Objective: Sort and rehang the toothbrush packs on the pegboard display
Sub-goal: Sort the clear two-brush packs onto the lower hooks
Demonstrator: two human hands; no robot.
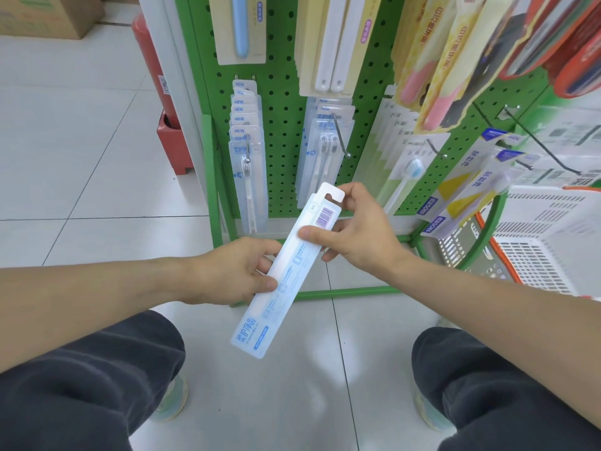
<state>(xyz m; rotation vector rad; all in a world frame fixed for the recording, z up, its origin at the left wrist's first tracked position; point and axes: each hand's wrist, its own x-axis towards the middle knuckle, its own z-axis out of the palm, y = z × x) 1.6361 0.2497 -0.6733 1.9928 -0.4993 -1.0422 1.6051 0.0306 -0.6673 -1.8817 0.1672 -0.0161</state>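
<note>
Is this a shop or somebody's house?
Most likely a shop: a green pegboard hung with rows of toothbrush packs, a barcode on the held pack, and a shopping basket.

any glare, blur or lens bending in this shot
Head view: wide-angle bending curves the green pegboard frame and the packs at right; soft ceiling-light glare on the floor tiles; the held toothbrush pack is fairly sharp, edges softer.

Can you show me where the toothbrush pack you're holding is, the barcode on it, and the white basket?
Toothbrush pack (pixel 260 315), head view, lower middle of its back.
Barcode (pixel 324 217), head view, middle of the purple stripes.
White basket (pixel 540 222), head view, its slotted side wall.
</note>
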